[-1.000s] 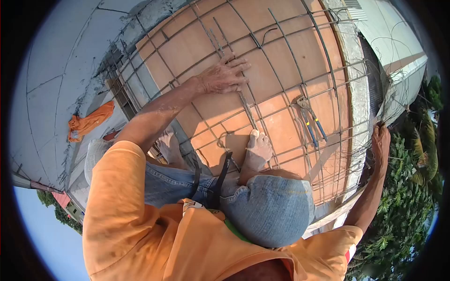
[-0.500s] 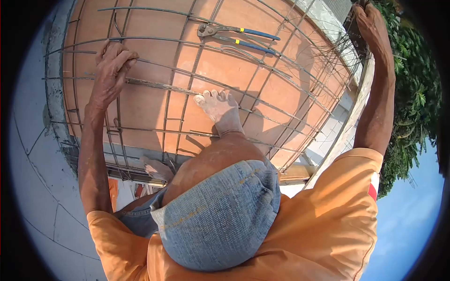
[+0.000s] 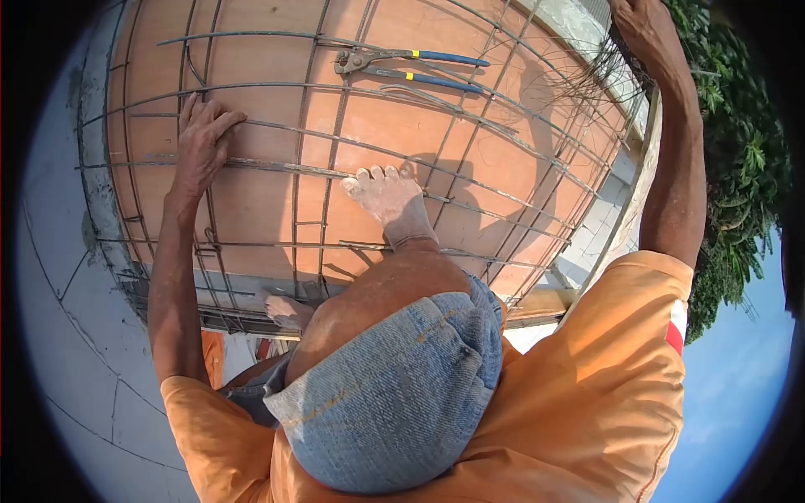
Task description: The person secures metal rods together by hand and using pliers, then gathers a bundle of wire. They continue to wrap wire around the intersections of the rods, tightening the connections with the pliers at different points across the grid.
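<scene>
At the left, my left hand (image 3: 204,144) rests on the rebar grid (image 3: 310,172), its fingers bent but apart around a bar near a crossing. My right hand (image 3: 644,25) is at the top right edge, beside a bundle of thin wires (image 3: 616,71); its fingertips are cut off by the frame, so its grip does not show. Pincers with blue and yellow handles (image 3: 411,67) lie on the bars at the top middle, touched by neither hand.
Orange-brown panels (image 3: 260,193) lie under the grid. My bare foot (image 3: 392,201) stands at its middle, the other foot (image 3: 288,313) lower left. A concrete edge (image 3: 94,193) runs along the left, a wooden board (image 3: 629,210) and tree (image 3: 738,168) on the right.
My left hand has shifted slightly down and its fingers have straightened somewhat. My right hand has moved up and left, partly out of view. The grid and pincers appear slightly shifted with the camera.
</scene>
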`<state>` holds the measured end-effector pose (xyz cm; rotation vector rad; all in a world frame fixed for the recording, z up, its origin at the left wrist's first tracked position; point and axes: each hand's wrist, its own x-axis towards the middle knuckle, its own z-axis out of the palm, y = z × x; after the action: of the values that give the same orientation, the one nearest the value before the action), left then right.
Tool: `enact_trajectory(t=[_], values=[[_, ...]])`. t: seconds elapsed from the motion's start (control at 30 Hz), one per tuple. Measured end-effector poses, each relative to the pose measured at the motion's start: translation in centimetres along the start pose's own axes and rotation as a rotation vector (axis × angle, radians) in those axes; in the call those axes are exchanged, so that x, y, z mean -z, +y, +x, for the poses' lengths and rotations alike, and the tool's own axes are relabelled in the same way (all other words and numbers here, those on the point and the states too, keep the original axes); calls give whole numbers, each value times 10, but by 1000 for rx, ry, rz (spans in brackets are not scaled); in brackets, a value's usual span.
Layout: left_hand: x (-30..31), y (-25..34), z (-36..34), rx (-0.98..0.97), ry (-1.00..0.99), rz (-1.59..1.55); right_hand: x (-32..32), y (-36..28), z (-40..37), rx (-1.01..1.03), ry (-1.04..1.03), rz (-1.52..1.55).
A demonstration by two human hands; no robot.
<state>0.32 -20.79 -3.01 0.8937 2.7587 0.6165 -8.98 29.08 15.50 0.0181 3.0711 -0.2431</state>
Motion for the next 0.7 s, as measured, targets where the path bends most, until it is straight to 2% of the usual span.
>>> enact_trajectory(t=[0.1,0.13,0.2,0.5,0.63,0.7], values=[[-2,3,-5,9,-36,40,-7,-17,8,21,-5,55],[-7,4,-4,-2,-30,15,-3,-25,9,8,8,-111],[-14,1,-8,82,15,18,5,-34,-1,111,95,-90],[-19,-2,-9,35,36,77,85,2,1,99,159,-175],[-24,-4,-9,37,81,47,105,14,-1,94,168,-210],[-24,-3,-10,101,71,-84,107,16,-2,94,167,-217]])
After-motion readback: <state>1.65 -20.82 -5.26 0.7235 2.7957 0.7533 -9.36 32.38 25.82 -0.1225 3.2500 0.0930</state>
